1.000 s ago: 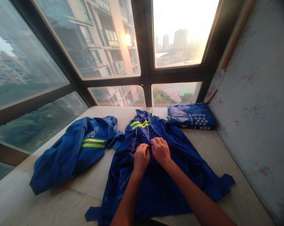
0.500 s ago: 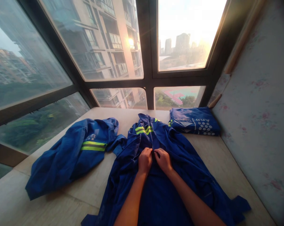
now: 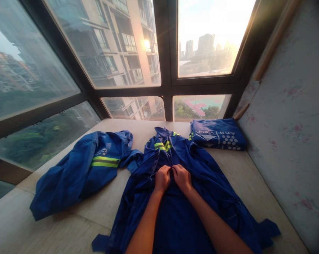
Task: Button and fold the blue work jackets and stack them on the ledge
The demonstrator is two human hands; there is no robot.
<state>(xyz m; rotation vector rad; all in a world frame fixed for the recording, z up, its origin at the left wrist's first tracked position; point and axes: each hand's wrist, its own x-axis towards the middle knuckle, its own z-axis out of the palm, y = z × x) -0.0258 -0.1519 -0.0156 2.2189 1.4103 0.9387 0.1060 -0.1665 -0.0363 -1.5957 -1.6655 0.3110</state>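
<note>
A dark blue work jacket [image 3: 191, 218] with yellow-green reflective stripes lies spread before me, its collar toward the window and its sleeves out to both sides. My left hand [image 3: 163, 178] is closed on the jacket's front, near the middle. Close beside it, my right hand [image 3: 181, 177] pinches the fabric on the other side of the front opening. The fingertips of both hands almost meet. Whether they grip a button, a zipper or only the cloth edges is too small to make out.
Left lies a second blue jacket [image 3: 77, 176], loosely heaped, with a reflective stripe and printed logo. A folded blue garment [image 3: 219, 134] with white print rests at the back right. Windows [image 3: 133, 42] enclose the pale sill [image 3: 101, 211]; a flowered wall [image 3: 288, 123] stands right.
Almost nothing differs. Both hands stay pinched at the jacket's front, and the whole view has shifted very slightly.
</note>
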